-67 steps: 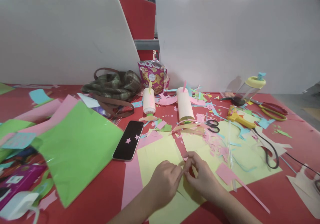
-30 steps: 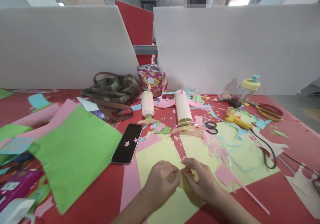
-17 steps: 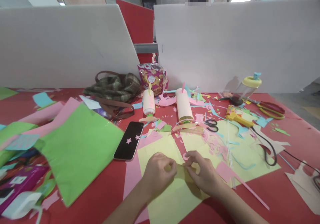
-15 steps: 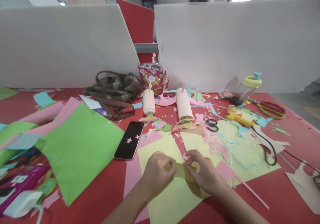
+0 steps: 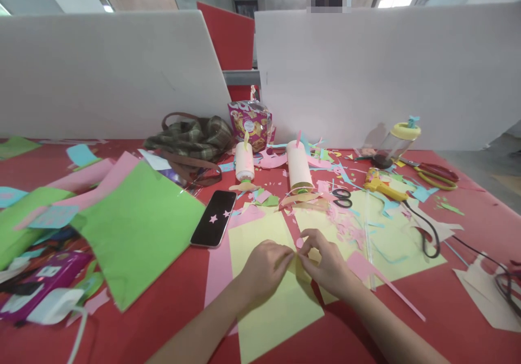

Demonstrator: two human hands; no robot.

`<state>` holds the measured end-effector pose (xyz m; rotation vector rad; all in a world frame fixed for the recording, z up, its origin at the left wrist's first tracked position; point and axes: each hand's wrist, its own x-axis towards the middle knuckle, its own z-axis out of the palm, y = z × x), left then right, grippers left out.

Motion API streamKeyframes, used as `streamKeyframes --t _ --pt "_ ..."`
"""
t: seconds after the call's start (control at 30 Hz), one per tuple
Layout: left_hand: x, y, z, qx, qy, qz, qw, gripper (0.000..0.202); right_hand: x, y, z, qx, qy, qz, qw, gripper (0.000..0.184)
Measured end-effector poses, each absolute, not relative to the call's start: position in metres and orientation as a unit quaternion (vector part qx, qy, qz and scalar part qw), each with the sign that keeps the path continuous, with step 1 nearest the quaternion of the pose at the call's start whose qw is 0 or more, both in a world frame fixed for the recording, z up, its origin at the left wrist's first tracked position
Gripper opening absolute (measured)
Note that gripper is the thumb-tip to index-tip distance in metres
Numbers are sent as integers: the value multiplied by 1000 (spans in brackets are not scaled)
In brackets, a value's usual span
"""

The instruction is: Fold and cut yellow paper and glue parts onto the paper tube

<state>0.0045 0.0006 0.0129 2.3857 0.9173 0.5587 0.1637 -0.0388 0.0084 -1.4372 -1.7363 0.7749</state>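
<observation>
My left hand (image 5: 266, 269) is closed, thumb and fingers pinched together over the right side of a pale yellow paper sheet (image 5: 280, 310). Fingertips almost touching it, my right hand (image 5: 325, 263) pinches from the other side. Between the fingertips shows a small bit of yellow paper; whether it belongs to the sheet beneath is hidden by the fingers. A pink paper sheet (image 5: 217, 277) lies partly under the yellow one. Just beyond the fingertips is a small round pink paper piece (image 5: 300, 243). A phone (image 5: 214, 219) with two pink paper stars on it lies left of the sheet.
Two white paper rolls (image 5: 299, 163) stand behind the hands. Small black-handled scissors (image 5: 342, 198), a yellow glue gun (image 5: 385, 186), larger scissors (image 5: 437, 175) and a clear bottle (image 5: 396, 144) are at right. Green paper (image 5: 142, 234) and a purple box (image 5: 52, 277) are at left.
Both hands have moved slightly up the view and closer together, the fingertips now nearly meeting. The darker yellow paper stretched between them shows much less. The camera view has shifted a little.
</observation>
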Motion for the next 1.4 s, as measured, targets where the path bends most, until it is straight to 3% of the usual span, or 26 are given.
streamKeyframes --t 0.2,0.33,0.53,0.67,0.8,0.97,1.1,1.23,1.3,1.4 --pt "4 -1 12 882 319 241 248 34 160 -39 10 -574 -653 324 373 34" --pt "-2 6 14 847 359 284 272 28 167 -36 14 -576 -620 365 389 37" --pt "-12 22 24 744 459 323 363 26 183 -27 9 -618 -546 365 432 33" --pt "-8 18 26 700 458 301 458 30 179 -26 6 -563 -483 466 481 40" --pt "-5 15 25 687 443 290 499 31 171 -30 11 -525 -455 543 471 47" --pt "-7 20 24 698 479 270 459 36 173 -30 12 -558 -433 530 468 43" --pt "-9 21 25 685 544 312 370 32 176 -28 8 -576 -412 528 469 41" --pt "-5 10 21 785 448 333 268 28 175 -27 7 -596 -410 509 467 41" --pt "-3 4 17 829 388 286 284 46 174 -28 6 -591 -422 508 463 44" --pt "-2 -1 14 828 381 240 334 43 171 -30 6 -575 -450 515 450 49"
